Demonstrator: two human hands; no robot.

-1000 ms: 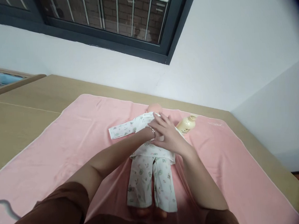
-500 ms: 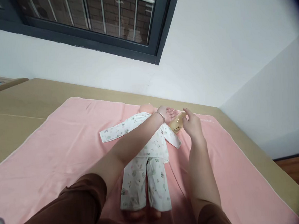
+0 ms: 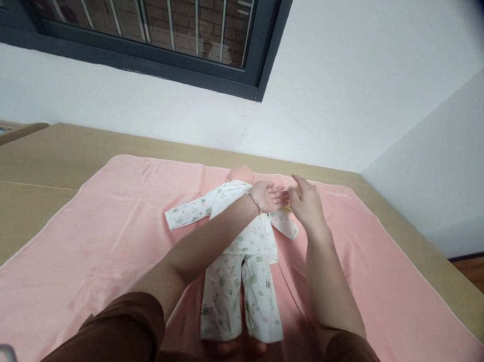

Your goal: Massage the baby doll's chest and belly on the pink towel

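Doll (image 3: 254, 242) on blanket (image 3: 122, 226), probably bottle (image 3: 288, 207) at right

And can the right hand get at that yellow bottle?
Looks like yes: the right hand is close beside the bottle, hiding much of it from view, and nothing seems to block the way. Whether they touch, I can't tell.

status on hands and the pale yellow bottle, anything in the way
Left hand open, palm up; right hand alongside, grip unclear. Pale yellow bottle mostly hidden by hands. Doll in white printed clothes lying close by.

Matt cloth blanket (image 3: 117, 221), matt cloth PJs (image 3: 221, 297), smooth plastic-type doll head (image 3: 240, 174), shiny metal bracelet (image 3: 255, 201), smooth wood-look tbl (image 3: 23, 161)
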